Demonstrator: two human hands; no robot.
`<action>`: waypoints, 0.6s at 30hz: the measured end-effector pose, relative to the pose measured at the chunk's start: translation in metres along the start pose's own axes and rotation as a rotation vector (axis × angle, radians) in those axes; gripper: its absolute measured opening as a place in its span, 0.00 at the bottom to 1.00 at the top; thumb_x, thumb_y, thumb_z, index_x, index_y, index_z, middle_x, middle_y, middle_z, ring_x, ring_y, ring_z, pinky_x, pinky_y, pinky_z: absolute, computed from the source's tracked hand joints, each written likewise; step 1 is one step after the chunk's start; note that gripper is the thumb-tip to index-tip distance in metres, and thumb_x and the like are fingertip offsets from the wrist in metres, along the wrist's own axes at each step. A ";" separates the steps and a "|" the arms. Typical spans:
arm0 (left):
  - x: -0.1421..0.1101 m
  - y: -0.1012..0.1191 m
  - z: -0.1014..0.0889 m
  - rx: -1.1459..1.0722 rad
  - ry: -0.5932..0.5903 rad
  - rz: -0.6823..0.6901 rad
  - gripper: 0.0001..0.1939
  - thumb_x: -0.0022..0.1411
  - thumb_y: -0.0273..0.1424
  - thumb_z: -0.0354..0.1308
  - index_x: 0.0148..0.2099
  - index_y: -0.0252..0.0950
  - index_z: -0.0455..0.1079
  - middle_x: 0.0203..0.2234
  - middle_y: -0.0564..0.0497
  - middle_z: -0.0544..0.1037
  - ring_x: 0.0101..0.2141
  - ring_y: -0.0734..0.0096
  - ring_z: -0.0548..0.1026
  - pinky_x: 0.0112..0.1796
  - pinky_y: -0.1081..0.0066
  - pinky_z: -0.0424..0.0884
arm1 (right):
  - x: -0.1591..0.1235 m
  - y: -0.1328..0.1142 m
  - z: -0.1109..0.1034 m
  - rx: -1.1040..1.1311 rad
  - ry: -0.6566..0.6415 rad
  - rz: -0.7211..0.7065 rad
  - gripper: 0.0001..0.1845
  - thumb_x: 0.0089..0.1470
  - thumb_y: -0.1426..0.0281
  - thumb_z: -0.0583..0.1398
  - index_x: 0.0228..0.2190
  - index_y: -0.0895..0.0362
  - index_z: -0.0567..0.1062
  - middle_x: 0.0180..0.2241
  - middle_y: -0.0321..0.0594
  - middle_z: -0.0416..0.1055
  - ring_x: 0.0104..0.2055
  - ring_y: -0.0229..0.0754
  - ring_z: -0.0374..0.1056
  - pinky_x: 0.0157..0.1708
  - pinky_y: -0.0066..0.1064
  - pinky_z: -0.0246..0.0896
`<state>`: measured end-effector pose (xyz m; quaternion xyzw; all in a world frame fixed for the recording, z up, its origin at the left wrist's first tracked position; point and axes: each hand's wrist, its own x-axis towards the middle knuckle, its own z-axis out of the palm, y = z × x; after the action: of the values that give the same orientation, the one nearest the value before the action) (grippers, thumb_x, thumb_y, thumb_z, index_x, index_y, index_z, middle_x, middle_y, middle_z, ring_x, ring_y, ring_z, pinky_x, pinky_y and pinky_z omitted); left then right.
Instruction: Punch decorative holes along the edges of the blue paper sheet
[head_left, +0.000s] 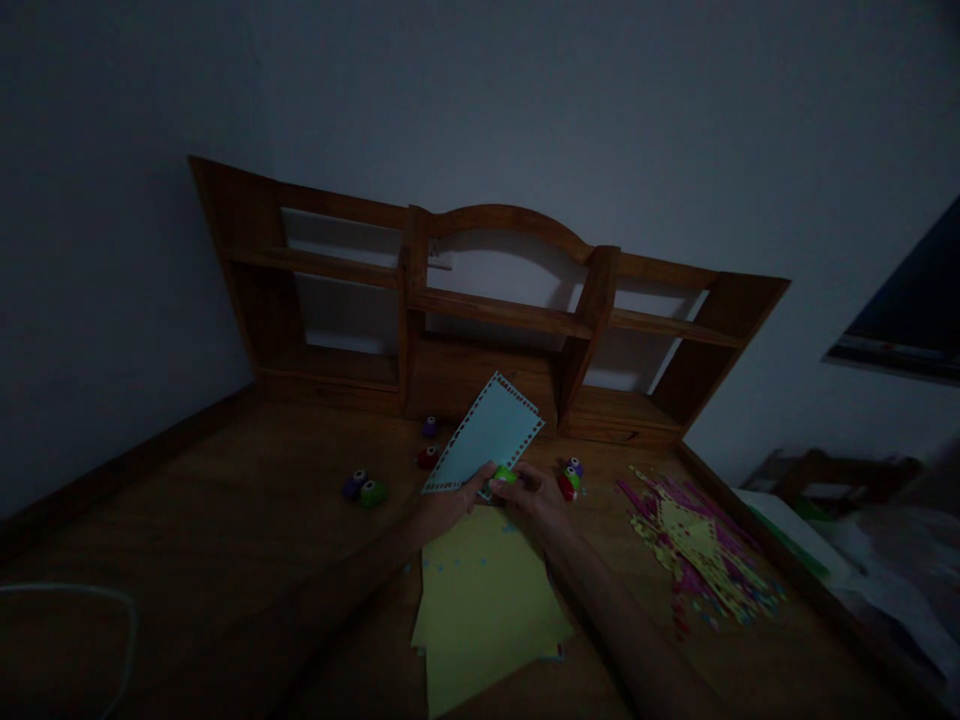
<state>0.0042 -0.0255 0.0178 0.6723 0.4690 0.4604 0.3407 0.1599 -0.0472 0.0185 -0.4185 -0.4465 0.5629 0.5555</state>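
A light blue sheet of paper (487, 437), with rows of small punched holes along its edges, is held up at a slant in front of me. My left hand (466, 492) is closed on its lower edge, the thumb beside a green craft punch (505, 474). My right hand (538, 492) grips that punch from the right, at the paper's lower corner. Below both hands lies a loose stack of yellow paper sheets (491, 610). The scene is dim, and the fingertips under the punch are hidden.
More craft punches stand about: a green one (372, 493) and purple one (354, 485) at left, a red one (428, 457) behind the paper, others at right. Punched yellow and pink strips (694, 540) lie at right. A wooden shelf (499, 310) lines the desk's back.
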 end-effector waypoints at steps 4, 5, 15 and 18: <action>-0.001 -0.001 0.000 -0.002 -0.026 0.005 0.25 0.62 0.45 0.52 0.16 0.40 0.57 0.13 0.55 0.64 0.18 0.70 0.65 0.26 0.68 0.65 | -0.002 -0.002 0.003 0.010 0.027 -0.023 0.19 0.32 0.64 0.74 0.28 0.57 0.78 0.24 0.35 0.74 0.23 0.36 0.65 0.25 0.28 0.57; -0.001 -0.001 0.000 0.000 -0.020 0.011 0.25 0.62 0.45 0.52 0.16 0.40 0.57 0.13 0.55 0.64 0.18 0.70 0.65 0.25 0.68 0.65 | -0.002 -0.003 0.003 0.005 0.035 -0.031 0.18 0.32 0.64 0.74 0.27 0.57 0.78 0.23 0.34 0.73 0.23 0.36 0.65 0.25 0.27 0.56; -0.004 0.007 -0.001 -0.048 -0.095 -0.015 0.24 0.61 0.46 0.53 0.18 0.39 0.59 0.13 0.55 0.64 0.18 0.71 0.64 0.26 0.70 0.64 | -0.007 -0.013 0.006 0.066 0.054 -0.009 0.15 0.34 0.65 0.74 0.25 0.58 0.78 0.25 0.37 0.74 0.26 0.39 0.67 0.29 0.31 0.60; -0.003 0.001 0.002 -0.149 -0.132 0.030 0.22 0.63 0.46 0.50 0.22 0.38 0.61 0.15 0.56 0.65 0.19 0.72 0.65 0.25 0.72 0.64 | -0.007 -0.013 0.007 0.160 0.019 0.025 0.15 0.32 0.66 0.74 0.25 0.58 0.79 0.26 0.38 0.76 0.27 0.40 0.69 0.31 0.33 0.63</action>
<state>0.0057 -0.0284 0.0168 0.6809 0.3996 0.4541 0.4130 0.1570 -0.0544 0.0320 -0.3837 -0.3897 0.5997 0.5842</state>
